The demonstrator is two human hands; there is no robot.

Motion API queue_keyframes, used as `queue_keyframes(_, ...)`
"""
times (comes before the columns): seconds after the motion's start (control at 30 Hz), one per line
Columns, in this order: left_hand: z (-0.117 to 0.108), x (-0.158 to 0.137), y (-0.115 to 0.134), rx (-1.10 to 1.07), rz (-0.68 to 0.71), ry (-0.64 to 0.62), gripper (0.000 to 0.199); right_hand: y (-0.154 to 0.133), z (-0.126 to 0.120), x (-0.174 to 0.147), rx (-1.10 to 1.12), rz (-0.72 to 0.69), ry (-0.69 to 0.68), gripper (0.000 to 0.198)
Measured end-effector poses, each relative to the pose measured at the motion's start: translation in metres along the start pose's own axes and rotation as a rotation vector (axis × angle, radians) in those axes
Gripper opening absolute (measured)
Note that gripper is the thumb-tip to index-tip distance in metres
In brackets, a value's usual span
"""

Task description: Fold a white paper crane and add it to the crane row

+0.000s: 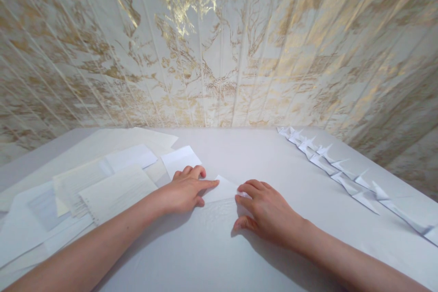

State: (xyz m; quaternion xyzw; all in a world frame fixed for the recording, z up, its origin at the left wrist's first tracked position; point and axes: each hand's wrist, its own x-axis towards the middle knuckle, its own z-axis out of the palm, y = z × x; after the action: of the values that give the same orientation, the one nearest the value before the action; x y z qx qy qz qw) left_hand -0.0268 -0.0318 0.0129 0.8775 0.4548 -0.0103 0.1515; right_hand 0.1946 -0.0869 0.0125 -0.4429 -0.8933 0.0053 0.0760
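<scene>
A small folded sheet of white paper (219,191) lies flat on the table between my two hands. My left hand (186,189) rests at its left side, the index finger stretched out onto the paper's upper corner, the thumb apart and the other fingers curled. At the right corner, the bent fingertips of my right hand (262,210) touch the paper, with the thumb spread away below. Part of that corner is hidden under the fingers. Just behind my left hand is another white paper piece (181,159).
Overlapping loose sheets (118,191), some with lines or print, cover the left of the white table (178,255). Two rows of folded paper pieces with pointed tips (337,175) run along the right side. A gold-patterned curtain (219,45) hangs behind the table.
</scene>
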Motion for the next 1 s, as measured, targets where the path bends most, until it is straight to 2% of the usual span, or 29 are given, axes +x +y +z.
queue_keyframes(0.17, -0.002, 0.000, -0.003, 0.007, -0.003, -0.011, 0.060, 0.002, -0.012, 0.002, -0.060, 0.074, -0.100, 0.032)
queue_keyframes(0.27, -0.004, 0.000, -0.002, -0.015, -0.014, -0.030, 0.066, 0.006, -0.009, 0.005, -0.035, 0.148, -0.110, 0.028)
queue_keyframes(0.37, -0.006, -0.001, -0.001, -0.069, -0.060, -0.045, 0.072, 0.012, 0.001, 0.006, 0.059, 0.226, -0.011, 0.020)
queue_keyframes(0.5, -0.007, -0.001, 0.001, -0.134, -0.103, -0.046, 0.068, 0.018, 0.015, 0.008, 0.210, 0.260, 0.126, 0.026)
queue_keyframes(0.73, 0.003, -0.003, 0.012, -0.199, -0.137, 0.074, 0.035, 0.020, 0.029, 0.010, 0.336, 0.208, 0.224, 0.031)
queue_keyframes(0.87, 0.012, -0.005, 0.018, -0.245, -0.061, 0.193, 0.020, 0.021, 0.036, 0.008, 0.353, 0.146, 0.321, 0.038)
queue_keyframes(0.93, 0.016, -0.006, 0.019, -0.260, 0.047, 0.234, 0.018, 0.022, 0.038, 0.008, 0.336, 0.094, 0.361, 0.039)
queue_keyframes(1.0, 0.018, -0.007, 0.019, -0.296, 0.172, 0.214, 0.020, 0.021, 0.038, 0.008, 0.337, 0.044, 0.383, 0.039)
